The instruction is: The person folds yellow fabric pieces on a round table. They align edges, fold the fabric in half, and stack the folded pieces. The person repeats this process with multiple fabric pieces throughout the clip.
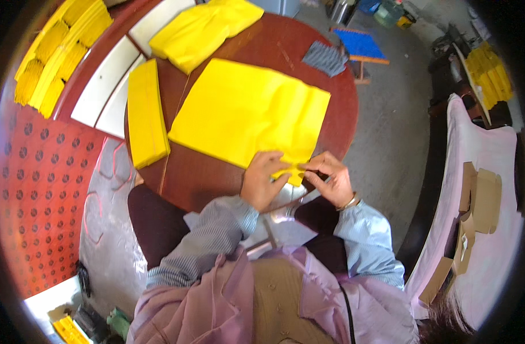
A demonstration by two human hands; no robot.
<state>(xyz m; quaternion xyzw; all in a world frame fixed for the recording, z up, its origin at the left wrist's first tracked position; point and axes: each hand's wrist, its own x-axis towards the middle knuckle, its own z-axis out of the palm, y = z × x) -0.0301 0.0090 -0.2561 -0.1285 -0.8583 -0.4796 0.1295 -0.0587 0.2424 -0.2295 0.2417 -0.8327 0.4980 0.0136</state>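
A broad yellow fabric piece (245,114), which looks like a flat cloth bag or sheet, lies on the round reddish-brown table (205,183). Its near right corner narrows into a small gathered part between my hands. My left hand (261,179) holds the left side of that gathered part, with fingers on top and thumb at the near side. From the right, my right hand (331,179) pinches the same corner between thumb and fingers. What lies under the fingertips is partly hidden.
A folded yellow stack (148,114) sits at the table's left, and a rumpled yellow pile (205,28) at the far side. A grey cloth (325,57) lies far right. Beyond are a blue-topped stool (360,46) and open cardboard boxes (483,200) on a pink-covered surface.
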